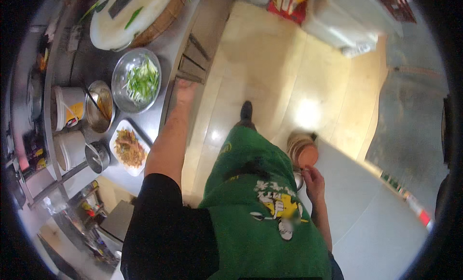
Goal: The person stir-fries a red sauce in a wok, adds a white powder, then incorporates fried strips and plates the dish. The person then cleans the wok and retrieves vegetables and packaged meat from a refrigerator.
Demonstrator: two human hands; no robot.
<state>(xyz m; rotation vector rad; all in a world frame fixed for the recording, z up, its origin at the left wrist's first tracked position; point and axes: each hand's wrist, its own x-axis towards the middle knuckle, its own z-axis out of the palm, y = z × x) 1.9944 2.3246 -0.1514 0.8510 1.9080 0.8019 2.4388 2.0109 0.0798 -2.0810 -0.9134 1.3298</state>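
Observation:
My left hand (pixel 186 91) is blurred and reaches low along the counter's front, close to dark bars (pixel 191 64) there. Whether its fingers grip anything is unclear. At my right side, my right hand (pixel 314 179) has curled fingers beside a round container with an orange-brown top (pixel 307 156). It seems to touch the rim, but a hold cannot be made out. Part of a metal bowl (pixel 298 181) shows behind my green apron (pixel 249 193). On the steel counter (pixel 167 59) stand a clear bowl of sliced scallions (pixel 143 81) and a white plate of cooked food (pixel 129 149).
A round, thick chopping block (pixel 155 30) bears a cleaver (pixel 123 3). Two white buckets (pixel 72 106), a metal bowl with a dark utensil (pixel 100 108) and a small pot (pixel 97 157) line the counter's back. A grey-white worktop (pixel 369 207) lies right; a white bin-like container (pixel 336 19) stands ahead.

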